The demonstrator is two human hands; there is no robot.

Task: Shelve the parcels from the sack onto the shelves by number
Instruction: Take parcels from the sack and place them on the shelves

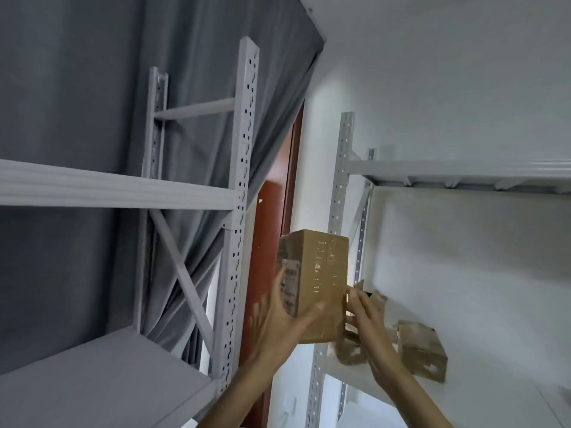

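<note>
A brown cardboard parcel [315, 282] is held up in the lower middle of the frame, its long axis close to upright and tipped a little to the left at the top. One narrow side faces left and carries a pale label [289, 284]; the print on it is too blurred to read. The broad face toward the camera shows faint marks along a taped seam, also unreadable.

The left hand [278, 322] grips the parcel from below and left, fingers curled onto the labelled side and the thumb pressed across the broad face near the bottom. The right hand [367, 319] holds the right edge low down, fingers bent round it; how far they reach behind cannot be told.

Just right of the parcel stands the perforated front post [340, 193] of a grey metal rack at the right of the frame. On that rack's shelf board [482, 393], behind and below the right hand, lie other brown parcels: one box [421, 350] at the lower right, tilted, and more crumpled cardboard [350, 350] partly hidden by the wrist. A higher shelf [457, 173] spans above them.

At the left of the frame stands a second grey rack [238, 211] with a cross-braced end, a beam and a bare lower board. Between the racks a red-brown door [265, 242] shows, with a grey curtain [92, 88] filling the upper left and a white wall [448, 72] the upper right.
</note>
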